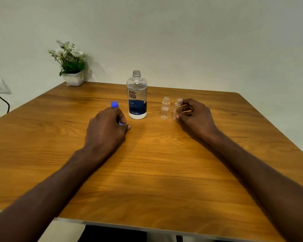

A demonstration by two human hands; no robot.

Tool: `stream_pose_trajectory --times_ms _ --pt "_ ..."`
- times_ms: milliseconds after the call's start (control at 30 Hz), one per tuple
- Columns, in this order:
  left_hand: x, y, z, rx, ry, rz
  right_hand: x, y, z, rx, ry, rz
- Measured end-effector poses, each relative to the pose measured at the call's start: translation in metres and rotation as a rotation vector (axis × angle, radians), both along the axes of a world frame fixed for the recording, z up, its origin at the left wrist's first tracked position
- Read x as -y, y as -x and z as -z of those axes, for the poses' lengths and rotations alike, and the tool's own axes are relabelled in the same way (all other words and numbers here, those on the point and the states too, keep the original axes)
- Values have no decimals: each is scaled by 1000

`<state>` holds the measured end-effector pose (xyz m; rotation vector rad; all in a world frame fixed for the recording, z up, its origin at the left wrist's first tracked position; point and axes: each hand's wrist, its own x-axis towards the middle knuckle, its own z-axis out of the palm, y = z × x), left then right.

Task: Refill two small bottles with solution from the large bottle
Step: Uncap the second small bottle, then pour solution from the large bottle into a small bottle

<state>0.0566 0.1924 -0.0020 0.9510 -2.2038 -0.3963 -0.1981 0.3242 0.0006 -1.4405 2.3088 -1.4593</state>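
Observation:
The large clear bottle (137, 95) with a blue "renu" label stands uncapped at the middle of the wooden table (147, 172), partly filled with clear liquid. To its right stand two small clear bottles, both uncapped: the left small bottle (165, 108) stands free, and the right small bottle (177, 109) sits between the thumb and fingers of my right hand (196, 116). My left hand (107, 128) rests left of the large bottle, its fingers closed around a blue cap (120, 123) that barely shows. A second blue cap (114, 104) stands just beyond its knuckles.
A white pot with a flowering plant (71, 67) sits at the table's far left corner against the wall. A wall socket with a black cable (0, 91) is further left. The table's near edge runs along the bottom of the view.

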Motion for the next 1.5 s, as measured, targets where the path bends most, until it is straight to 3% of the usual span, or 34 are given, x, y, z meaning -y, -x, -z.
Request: stream_pose_trajectory --times_ms 367,500,567,667,767,933,1100,1300,1400,1500 --pt "6 -4 1 6 -36 -30 1 1 0 29 -53 30" --pt "7 -4 1 -194 21 -14 -10 -3 -5 -76 313 146" --pt "10 -4 -3 -294 38 -12 -13 -4 -7 -107 399 157" --pt "14 3 -10 -431 26 13 -14 -6 -4 -176 420 131" --pt "20 12 -22 -569 -115 127 -11 -10 -2 -245 415 77" --pt "36 26 -33 -626 -250 268 -7 -19 -11 -265 411 64" --pt "63 34 -12 -640 -277 267 19 -45 -22 -331 325 131" --pt "70 37 -9 -613 -299 406 74 -83 -38 -564 -28 237" --pt "70 37 -10 -617 -321 435 96 -90 -36 -565 -145 249" --pt "72 37 -11 -646 -357 435 109 -92 -32 -521 -134 261"
